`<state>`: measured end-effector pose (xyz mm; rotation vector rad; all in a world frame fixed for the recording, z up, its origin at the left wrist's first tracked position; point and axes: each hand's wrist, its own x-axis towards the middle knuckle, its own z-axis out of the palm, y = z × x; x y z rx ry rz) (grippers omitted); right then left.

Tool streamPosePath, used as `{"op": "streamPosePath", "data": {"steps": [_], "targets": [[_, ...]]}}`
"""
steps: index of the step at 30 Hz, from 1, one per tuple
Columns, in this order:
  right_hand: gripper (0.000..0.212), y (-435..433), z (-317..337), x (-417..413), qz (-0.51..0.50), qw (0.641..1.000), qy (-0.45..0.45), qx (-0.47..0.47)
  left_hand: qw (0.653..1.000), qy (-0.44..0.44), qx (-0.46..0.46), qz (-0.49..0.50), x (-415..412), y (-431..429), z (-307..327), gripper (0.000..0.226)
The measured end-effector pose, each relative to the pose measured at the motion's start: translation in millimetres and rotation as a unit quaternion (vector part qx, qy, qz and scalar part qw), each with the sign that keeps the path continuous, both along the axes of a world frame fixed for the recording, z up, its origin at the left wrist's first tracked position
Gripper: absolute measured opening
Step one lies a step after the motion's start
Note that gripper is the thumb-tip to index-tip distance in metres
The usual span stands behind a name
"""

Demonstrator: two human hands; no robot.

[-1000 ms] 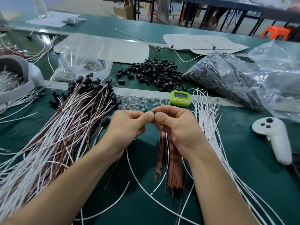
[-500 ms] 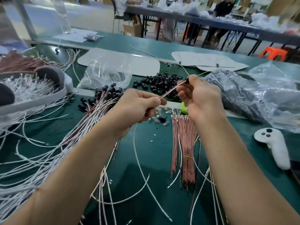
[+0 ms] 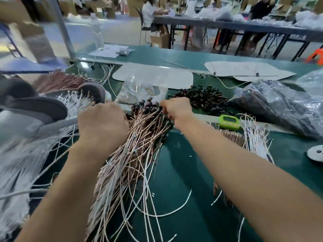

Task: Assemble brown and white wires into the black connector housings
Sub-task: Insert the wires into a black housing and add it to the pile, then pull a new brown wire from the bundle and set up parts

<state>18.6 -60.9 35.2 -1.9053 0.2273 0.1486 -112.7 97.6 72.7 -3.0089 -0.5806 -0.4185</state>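
Observation:
A heap of finished brown and white wires [image 3: 139,142] with black connector housings at their far ends lies between my hands on the green table [image 3: 183,172]. My left hand [image 3: 103,123] hovers over the heap's left side, fingers curled; a thin brown wire leaves it toward the right. My right hand [image 3: 176,107] reaches to the heap's connector end and pinches there; blur hides the fingertips. Loose black housings [image 3: 201,96] are piled behind my right hand. A bundle of brown wires [image 3: 230,135] and loose white wires [image 3: 253,137] lie to the right.
A green timer [image 3: 229,121] sits by the brown bundle. A plastic bag of dark parts [image 3: 279,105] fills the right, a clear bag [image 3: 139,89] lies behind the heap. A grey tray [image 3: 35,105] with white wires stands left. A white controller [image 3: 316,152] shows at the right edge.
Both hands carried the wire with its housing left and forward, from above the brown bundle down to the heap of finished wires. My head turned left.

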Motion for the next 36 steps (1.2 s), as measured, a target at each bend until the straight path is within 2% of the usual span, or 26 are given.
{"op": "streamPosePath", "data": {"steps": [1,3,6,8,9,10,12,14,16,18,20,24,27,30,34,36], "targets": [[0.028,3.6,-3.9,0.6,-0.001,0.999,-0.018,-0.041,1.0,0.013,-0.019,0.001,-0.4,4.8,-9.1,0.022],[0.026,8.7,-7.1,-0.2,-0.012,0.998,-0.044,-0.051,0.998,0.033,-0.049,0.01,-0.2,10.0,-24.5,0.023],[0.015,10.9,-3.8,-1.1,0.001,0.998,-0.063,-0.022,0.997,0.04,-0.061,0.027,1.4,8.5,-39.2,0.025],[0.003,4.4,1.0,-5.0,0.026,0.997,-0.057,0.038,0.997,0.014,-0.078,0.026,1.2,3.9,-43.3,0.025],[0.008,-2.3,3.6,-7.5,0.035,0.997,-0.055,0.051,0.995,-0.012,-0.092,0.019,1.0,0.9,-43.5,0.024],[0.013,-11.3,4.4,-9.5,0.045,0.997,-0.061,0.035,0.994,-0.038,-0.106,0.01,1.1,-2.5,-43.1,0.023],[0.011,-33.6,7.2,-16.6,0.08,0.987,-0.091,-0.102,0.99,-0.078,-0.116,-0.014,3.7,-13.6,-39.9,0.028],[0.01,-59.8,10.4,-26.7,0.111,0.943,-0.1,-0.296,0.987,-0.105,-0.114,-0.048,9.3,-30.3,-36.2,0.03],[0.03,-88.0,13.2,-41.1,0.102,0.869,-0.071,-0.479,0.982,-0.111,-0.122,-0.088,16.0,-52.1,-34.1,0.027],[0.041,-110.3,12.5,-57.2,0.119,0.795,-0.026,-0.595,0.981,-0.079,-0.129,-0.122,24.5,-73.3,-34.0,0.024],[0.043,-127.9,5.9,-73.2,0.151,0.751,0.025,-0.642,0.98,-0.031,-0.119,-0.158,34.9,-98.0,-37.4,0.021],[0.015,-135.9,-10.7,-91.1,0.135,0.784,-0.001,-0.606,0.972,0.031,-0.092,-0.216,51.1,-142.2,-48.9,0.021],[0.008,-136.8,-15.0,-98.6,0.123,0.795,-0.038,-0.593,0.961,0.046,-0.108,-0.251,57.7,-161.7,-58.3,0.031],[0.022,-136.3,-21.5,-103.3,0.115,0.787,-0.072,-0.602,0.941,0.065,-0.16,-0.291,65.1,-170.3,-66.0,0.046],[0.017,-130.7,-23.5,-105.8,0.133,0.792,-0.08,-0.59,0.937,0.077,-0.155,-0.303,77.1,-178.9,-70.3,0.027],[0.021,-130.2,-20.9,-104.1,0.147,0.796,-0.071,-0.582,0.939,0.068,-0.172,-0.291,80.8,-179.8,-70.4,0.026]]}}
